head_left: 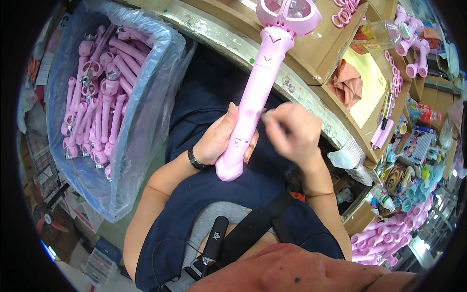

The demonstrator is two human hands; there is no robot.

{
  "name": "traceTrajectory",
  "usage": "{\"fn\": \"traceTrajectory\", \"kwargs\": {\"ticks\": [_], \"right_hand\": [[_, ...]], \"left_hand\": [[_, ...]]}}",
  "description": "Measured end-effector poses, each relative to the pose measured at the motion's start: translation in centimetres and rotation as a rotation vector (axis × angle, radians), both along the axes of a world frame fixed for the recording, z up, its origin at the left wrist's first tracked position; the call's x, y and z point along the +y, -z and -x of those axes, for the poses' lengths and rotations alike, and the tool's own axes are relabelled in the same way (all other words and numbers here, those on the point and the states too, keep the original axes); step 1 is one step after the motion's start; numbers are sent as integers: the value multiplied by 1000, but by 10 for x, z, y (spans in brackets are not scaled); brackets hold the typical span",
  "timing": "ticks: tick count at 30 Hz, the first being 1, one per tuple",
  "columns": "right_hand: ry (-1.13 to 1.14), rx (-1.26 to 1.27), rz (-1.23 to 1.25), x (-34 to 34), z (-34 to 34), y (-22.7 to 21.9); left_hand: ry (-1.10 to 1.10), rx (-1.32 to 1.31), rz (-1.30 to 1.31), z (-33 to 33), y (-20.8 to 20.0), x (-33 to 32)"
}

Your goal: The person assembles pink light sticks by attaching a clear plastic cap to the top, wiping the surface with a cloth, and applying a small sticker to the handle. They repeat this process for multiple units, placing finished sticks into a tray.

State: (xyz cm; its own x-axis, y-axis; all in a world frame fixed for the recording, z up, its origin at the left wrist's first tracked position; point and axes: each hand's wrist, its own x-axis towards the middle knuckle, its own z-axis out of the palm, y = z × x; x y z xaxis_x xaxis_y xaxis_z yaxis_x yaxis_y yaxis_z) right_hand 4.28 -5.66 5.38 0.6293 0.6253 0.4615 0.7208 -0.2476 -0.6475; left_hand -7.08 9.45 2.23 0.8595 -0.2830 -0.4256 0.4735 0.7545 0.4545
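A pink toy wand (pixel 254 90) slants across the middle of the view, its rounded butt near my body and its wide ring-shaped head over the workbench. My left hand (pixel 216 138) is wrapped round the lower handle, thumb along one side and fingertips showing on the other. Just right of the handle is my right hand (pixel 296 131), its fingers curled closed and slightly blurred. A small dark bit shows by its fingertips, but what it holds, if anything, cannot be made out.
At left stands a bin lined with a blue plastic bag (pixel 141 131), heaped with pink wands (pixel 104 92). The workbench's cardboard trays (pixel 311 53) hold pink rings (pixel 342 17), a brown cloth (pixel 348 82), and a bottle (pixel 379 36). More pink parts (pixel 384 238) are piled at lower right.
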Motion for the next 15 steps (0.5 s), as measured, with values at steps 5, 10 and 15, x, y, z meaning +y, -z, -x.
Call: {"fn": "traceTrajectory", "kwargs": {"ticks": [5, 10, 15], "right_hand": [[-24, 15, 27, -1, 0, -1], [141, 46, 21, -1, 1, 0], [45, 28, 17, 1, 0, 1]], "left_hand": [[-24, -44, 45, 0, 2, 0], [-24, -51, 45, 0, 3, 1], [-1, -3, 0, 2, 4, 0]]}}
